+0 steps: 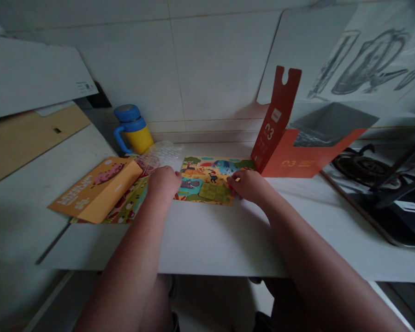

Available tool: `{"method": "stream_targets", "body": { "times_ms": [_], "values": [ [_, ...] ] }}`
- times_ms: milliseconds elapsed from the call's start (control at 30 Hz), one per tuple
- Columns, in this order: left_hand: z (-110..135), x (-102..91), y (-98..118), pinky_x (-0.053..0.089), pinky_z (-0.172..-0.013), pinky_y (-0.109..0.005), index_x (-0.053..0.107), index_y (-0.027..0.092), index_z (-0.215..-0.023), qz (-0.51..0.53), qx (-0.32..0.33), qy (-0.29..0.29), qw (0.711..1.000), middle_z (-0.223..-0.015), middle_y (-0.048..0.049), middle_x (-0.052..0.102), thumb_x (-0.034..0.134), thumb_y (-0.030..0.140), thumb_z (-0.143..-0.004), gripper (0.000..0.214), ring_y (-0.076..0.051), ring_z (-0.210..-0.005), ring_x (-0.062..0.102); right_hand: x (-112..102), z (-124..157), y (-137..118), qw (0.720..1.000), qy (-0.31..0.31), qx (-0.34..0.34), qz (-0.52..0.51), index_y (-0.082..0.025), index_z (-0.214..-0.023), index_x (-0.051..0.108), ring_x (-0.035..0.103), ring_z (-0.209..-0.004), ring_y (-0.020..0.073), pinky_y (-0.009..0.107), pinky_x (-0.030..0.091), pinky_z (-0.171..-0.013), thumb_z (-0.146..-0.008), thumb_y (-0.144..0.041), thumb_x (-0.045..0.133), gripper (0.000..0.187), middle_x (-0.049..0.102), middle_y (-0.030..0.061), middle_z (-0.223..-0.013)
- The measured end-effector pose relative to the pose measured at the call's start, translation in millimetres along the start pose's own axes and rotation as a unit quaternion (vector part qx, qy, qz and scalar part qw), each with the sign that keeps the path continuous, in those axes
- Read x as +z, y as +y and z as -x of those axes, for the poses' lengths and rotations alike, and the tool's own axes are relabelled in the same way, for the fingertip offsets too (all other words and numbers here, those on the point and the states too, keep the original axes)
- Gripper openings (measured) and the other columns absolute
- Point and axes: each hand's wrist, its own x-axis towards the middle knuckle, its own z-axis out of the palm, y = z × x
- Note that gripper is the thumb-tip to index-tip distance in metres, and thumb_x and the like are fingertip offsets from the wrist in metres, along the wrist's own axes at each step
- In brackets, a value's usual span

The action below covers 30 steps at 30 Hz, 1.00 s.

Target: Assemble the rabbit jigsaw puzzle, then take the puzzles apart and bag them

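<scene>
A colourful illustrated sheet (210,177) with animals, a small figure and trees lies flat on the white counter, between my two hands. My left hand (164,182) is closed at the sheet's left edge, its fingers curled out of sight; what they hold, if anything, is hidden. My right hand (249,185) is closed in a pinch over the sheet's right side. Something small and reddish shows under its fingers, too blurred to name. Left of my left hand, a green illustrated sheet (133,203) lies partly under an orange printed folder (100,184).
A tall orange box (307,154) stands with its top open at the right, near a black gas stove (394,203). Bubble wrap (168,154) and a blue and yellow mug (134,131) are at the back left. The counter's front edge (221,272) runs below my forearms.
</scene>
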Motion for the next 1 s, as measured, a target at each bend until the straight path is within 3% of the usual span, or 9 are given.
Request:
{"method": "stream_targets", "body": {
  "times_ms": [100, 167, 267, 333, 500, 633, 733, 833, 1000],
  "values": [
    [3, 0.5, 4, 0.057, -0.094, -0.046, 0.082, 0.014, -0.104, 0.019, 0.025, 0.003, 0.999, -0.105, -0.0225, 0.080, 0.049, 0.043, -0.103, 0.044, -0.038, -0.103, 0.076, -3, 6, 1, 0.999, -0.015, -0.034, 0.025, -0.024, -0.091, 0.078, 0.068, -0.063, 0.0173, 0.028, 0.043, -0.060, -0.100, -0.043, 0.065, 0.025, 0.079, 0.0041, -0.076],
    [5, 3.4, 7, 0.056, -0.099, -0.042, 0.081, 0.018, -0.107, 0.078, 0.120, -0.005, 0.990, -0.110, -0.0180, 0.079, 0.055, 0.050, -0.102, 0.042, -0.035, -0.108, 0.074, -6, 11, 0, 0.996, -0.037, -0.066, 0.048, -0.025, -0.106, 0.078, 0.070, -0.071, 0.0191, 0.028, 0.043, -0.062, -0.092, -0.049, 0.077, 0.029, 0.081, 0.0043, -0.089],
    [7, 13.0, 13, 0.049, -0.113, -0.035, 0.075, 0.023, -0.127, 0.179, 0.305, -0.058, 0.934, -0.133, -0.0127, 0.072, 0.078, 0.055, -0.089, 0.050, -0.029, -0.129, 0.066, -8, 18, -3, 0.990, -0.067, -0.091, 0.079, -0.023, -0.114, 0.075, 0.071, -0.079, 0.0222, 0.028, 0.042, -0.063, -0.077, -0.052, 0.090, 0.050, 0.081, 0.0065, -0.099],
    [7, 20.5, 14, 0.045, -0.119, -0.035, 0.070, 0.025, -0.136, 0.204, 0.365, -0.091, 0.904, -0.141, -0.0112, 0.066, 0.090, 0.054, -0.076, 0.070, -0.030, -0.138, 0.059, -6, 19, -4, 0.989, -0.065, -0.103, 0.089, -0.021, -0.113, 0.074, 0.072, -0.087, 0.0245, 0.029, 0.044, -0.068, -0.074, -0.050, 0.093, 0.052, 0.080, 0.0086, -0.104],
    [5, 29.0, 12, 0.048, -0.113, -0.036, 0.072, 0.026, -0.128, 0.228, 0.370, -0.123, 0.892, -0.136, -0.0088, 0.065, 0.096, 0.044, -0.069, 0.066, -0.029, -0.130, 0.062, 2, 17, -1, 0.987, -0.047, -0.135, 0.078, -0.020, -0.106, 0.073, 0.070, -0.100, 0.0272, 0.031, 0.048, -0.081, -0.073, -0.048, 0.094, 0.047, 0.075, 0.0121, -0.115],
    [4, 24.5, 12, 0.052, -0.104, -0.035, 0.072, 0.025, -0.116, 0.234, 0.368, -0.136, 0.890, -0.125, -0.0073, 0.069, 0.096, 0.040, -0.069, 0.054, -0.027, -0.118, 0.067, 2, 17, -2, 0.990, -0.047, -0.115, 0.063, -0.022, -0.099, 0.069, 0.067, -0.090, 0.0239, 0.030, 0.044, -0.072, -0.067, -0.046, 0.096, 0.049, 0.074, 0.0093, -0.107],
    [6, 19.7, 14, 0.053, -0.102, -0.036, 0.072, 0.024, -0.111, 0.223, 0.362, -0.134, 0.895, -0.122, -0.0079, 0.071, 0.096, 0.040, -0.068, 0.052, -0.029, -0.115, 0.068, -1, 18, -3, 0.991, -0.058, -0.115, 0.023, -0.023, -0.094, 0.064, 0.062, -0.076, 0.0183, 0.027, 0.037, -0.062, -0.075, -0.037, 0.090, 0.036, 0.073, 0.0028, -0.091],
    [9, 16.4, 16, 0.053, -0.102, -0.038, 0.070, 0.023, -0.110, 0.216, 0.357, -0.132, 0.899, -0.121, -0.0088, 0.072, 0.096, 0.040, -0.068, 0.052, -0.030, -0.117, 0.068, 1, 15, -3, 0.986, -0.068, -0.123, -0.092, -0.024, -0.096, 0.061, 0.061, -0.068, 0.0147, 0.025, 0.037, -0.060, -0.086, -0.031, 0.078, 0.021, 0.072, -0.0008, -0.083],
    [14, 16.0, 18, 0.055, -0.094, -0.036, 0.065, 0.024, -0.117, 0.260, 0.347, -0.155, 0.888, -0.122, -0.0074, 0.073, 0.093, 0.034, -0.069, 0.056, -0.027, -0.111, 0.070, 18, 9, -5, 0.976, -0.079, -0.044, -0.197, -0.024, -0.100, 0.061, 0.065, -0.061, 0.0146, 0.024, 0.041, -0.057, -0.091, -0.032, 0.072, 0.017, 0.073, -0.0029, -0.074]
  ]
}}
